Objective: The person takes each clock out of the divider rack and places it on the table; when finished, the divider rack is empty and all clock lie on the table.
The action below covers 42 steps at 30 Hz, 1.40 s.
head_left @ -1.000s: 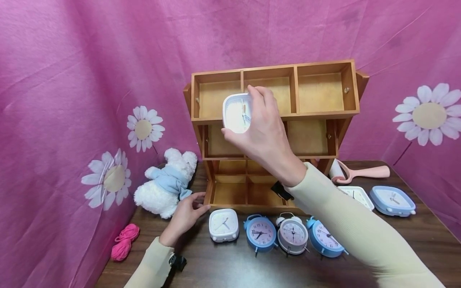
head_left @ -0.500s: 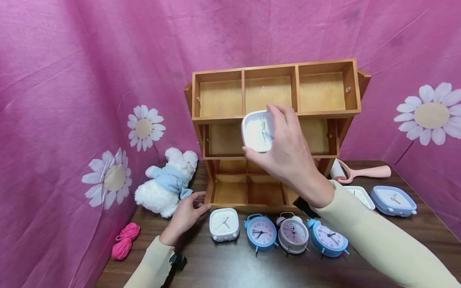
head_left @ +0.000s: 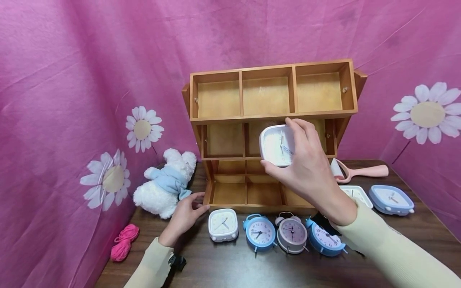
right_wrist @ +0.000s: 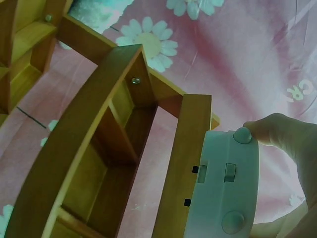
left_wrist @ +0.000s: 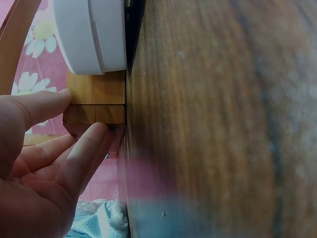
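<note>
My right hand grips a white square alarm clock by its right side, thumb below and fingers above, in front of the shelf's middle tier. The right wrist view shows the clock's underside with its round feet and a switch. A tiered wooden shelf with divided compartments stands at the back of the table. My left hand pinches the shelf's lower left front corner between thumb and fingers. Close to that hand, another white square clock sits on the table.
On the table stand a blue twin-bell clock, a grey one and another blue one. Right are a white clock, a blue clock and a lint roller. Left lie a plush toy and pink yarn.
My right hand has carried the white clock down and to the right, from the top tier's front to before the middle tier. My left hand has stayed at the shelf corner.
</note>
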Each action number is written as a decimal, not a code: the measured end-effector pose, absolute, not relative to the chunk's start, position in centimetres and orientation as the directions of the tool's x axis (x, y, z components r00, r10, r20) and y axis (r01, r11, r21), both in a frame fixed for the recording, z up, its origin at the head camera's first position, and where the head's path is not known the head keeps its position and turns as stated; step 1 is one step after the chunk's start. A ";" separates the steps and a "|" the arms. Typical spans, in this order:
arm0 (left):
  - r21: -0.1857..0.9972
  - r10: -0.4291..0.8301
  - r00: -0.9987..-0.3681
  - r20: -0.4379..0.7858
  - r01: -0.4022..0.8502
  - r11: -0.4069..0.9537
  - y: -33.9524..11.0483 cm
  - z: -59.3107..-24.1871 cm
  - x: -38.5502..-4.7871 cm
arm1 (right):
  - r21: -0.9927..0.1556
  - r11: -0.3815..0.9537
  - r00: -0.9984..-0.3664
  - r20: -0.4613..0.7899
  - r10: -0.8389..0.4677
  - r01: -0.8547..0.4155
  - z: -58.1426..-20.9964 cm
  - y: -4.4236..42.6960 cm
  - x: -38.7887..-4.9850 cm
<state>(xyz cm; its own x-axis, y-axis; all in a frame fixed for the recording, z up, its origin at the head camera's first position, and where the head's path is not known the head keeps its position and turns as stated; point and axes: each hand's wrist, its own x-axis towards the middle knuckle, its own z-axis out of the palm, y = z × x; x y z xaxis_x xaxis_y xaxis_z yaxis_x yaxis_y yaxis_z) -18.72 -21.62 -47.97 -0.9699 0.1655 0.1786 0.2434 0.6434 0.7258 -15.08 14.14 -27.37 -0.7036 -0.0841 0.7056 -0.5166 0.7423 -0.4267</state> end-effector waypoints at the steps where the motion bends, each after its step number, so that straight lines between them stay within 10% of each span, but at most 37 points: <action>1: 0.726 0.165 -0.971 0.174 0.240 0.645 -21.5 -47.6 -18.5 | -0.428 0.745 -0.705 0.704 -0.079 -0.511 -27.6 14.4 -14.9; 27: 0.730 0.131 -0.984 0.122 0.178 0.660 -23.0 -51.4 -20.8 | -0.469 0.805 -0.777 0.629 0.016 -0.363 -33.5 22.2 -12.0; 42: 0.725 0.174 -0.970 0.170 0.243 0.644 -21.7 -47.8 -18.6 | -0.517 0.821 -0.846 0.527 0.083 -0.241 -36.6 28.2 -11.4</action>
<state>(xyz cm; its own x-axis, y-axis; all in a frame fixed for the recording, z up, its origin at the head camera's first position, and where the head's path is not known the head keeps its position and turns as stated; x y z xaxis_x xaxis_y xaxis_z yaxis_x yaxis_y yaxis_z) -18.65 -21.68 -47.80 -0.9700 0.1741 0.1700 0.2427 0.6441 0.7254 -11.42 28.18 -36.61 -0.8460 0.0826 0.5267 -0.2414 0.8215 -0.5166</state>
